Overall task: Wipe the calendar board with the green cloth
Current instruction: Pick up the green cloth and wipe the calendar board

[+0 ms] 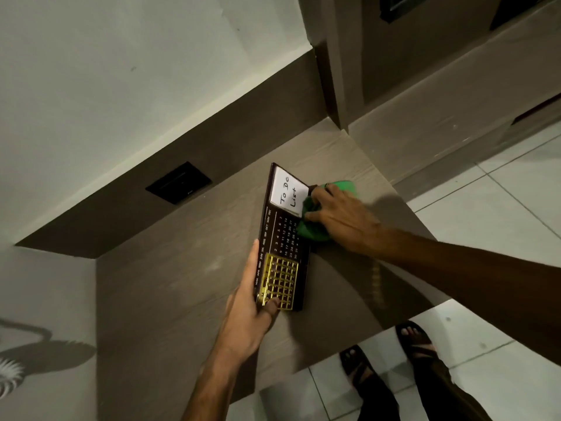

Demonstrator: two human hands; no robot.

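Under right hand [340,218], green cloth [312,230]

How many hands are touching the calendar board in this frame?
2: the left hand grips the calendar board's near end; the right hand presses the green cloth on its far right edge.

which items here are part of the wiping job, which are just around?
In the job:
calendar board, steadied by the left hand
green cloth, pressed on it by the right hand

Just around:
black wall plate
grey counter
sandals
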